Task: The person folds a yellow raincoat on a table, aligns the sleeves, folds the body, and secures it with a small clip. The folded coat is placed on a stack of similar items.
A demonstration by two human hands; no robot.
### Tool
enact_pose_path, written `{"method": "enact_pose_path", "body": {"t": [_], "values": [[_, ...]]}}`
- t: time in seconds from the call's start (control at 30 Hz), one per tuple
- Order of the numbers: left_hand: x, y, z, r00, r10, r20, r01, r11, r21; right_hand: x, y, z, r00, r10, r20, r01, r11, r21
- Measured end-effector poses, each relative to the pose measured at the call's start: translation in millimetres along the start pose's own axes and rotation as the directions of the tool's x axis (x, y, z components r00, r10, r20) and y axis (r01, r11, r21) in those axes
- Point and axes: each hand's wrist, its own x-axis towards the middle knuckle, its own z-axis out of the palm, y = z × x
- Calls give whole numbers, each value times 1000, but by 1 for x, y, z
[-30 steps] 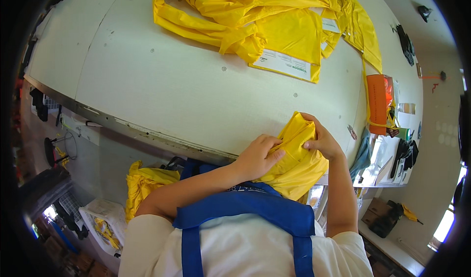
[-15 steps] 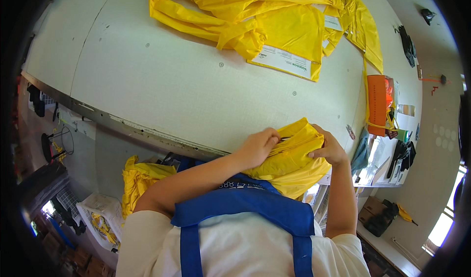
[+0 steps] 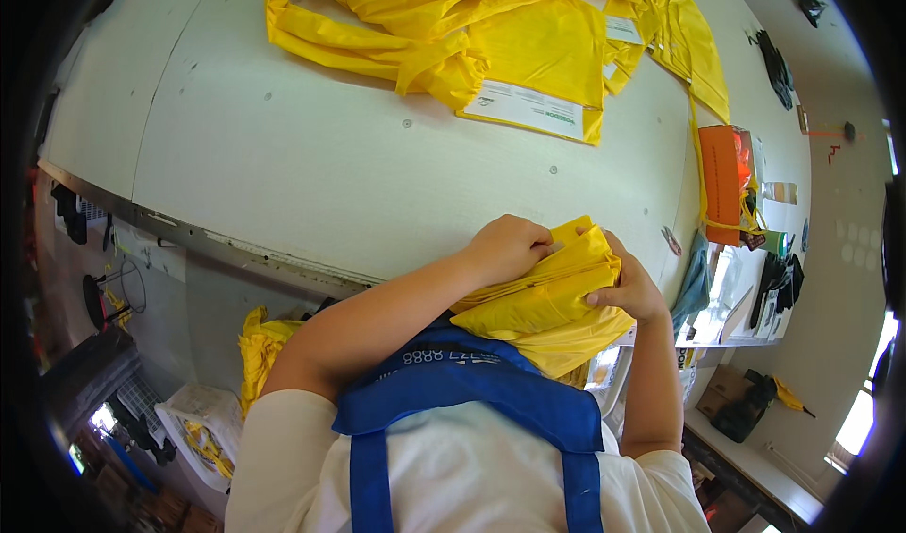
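Note:
In front of my apron, at the near edge of the table, a bunched yellow coated-fabric garment (image 3: 538, 299) lies in folds and hangs partly over the edge. From the right, my right hand (image 3: 630, 283) grips its folded edge, thumb on the near side and fingers behind. My left hand (image 3: 517, 250) is closed at the garment's upper left edge, fingertips pressed together. A small greyish bit shows by those fingertips, too small to name. Farther off on the table lies a larger spread yellow garment (image 3: 538, 47) with a white printed label panel (image 3: 528, 108).
The pale tabletop (image 3: 311, 174) has screw heads and a metal front edge (image 3: 189, 226). On the right stand an orange box (image 3: 722, 184), blue-grey cloth (image 3: 694, 283) and black items. Below left are more yellow fabric (image 3: 264, 349) and a white basket (image 3: 198, 429).
My left hand has moved up and slightly right along the garment's folds. A dark slim thing at its fingertips no longer shows. My right hand keeps its grip.

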Motion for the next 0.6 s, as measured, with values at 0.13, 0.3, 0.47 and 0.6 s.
{"method": "enact_pose_path", "body": {"t": [0.13,0.3,0.47,0.6], "values": [[14,6,6,995,98,14,-96,989,-112,1,-8,2,999,18,37,-14,992,-123],[14,-6,-4,976,-144,165,183,949,-256,3,-4,1,996,80,-31,-82,991,-104],[24,-20,-8,787,-133,603,143,989,31,12,3,3,1000,20,24,-18,998,-65],[30,-19,1,833,-95,545,-119,931,344,10,8,-5,998,43,-37,-46,997,-59]]}}
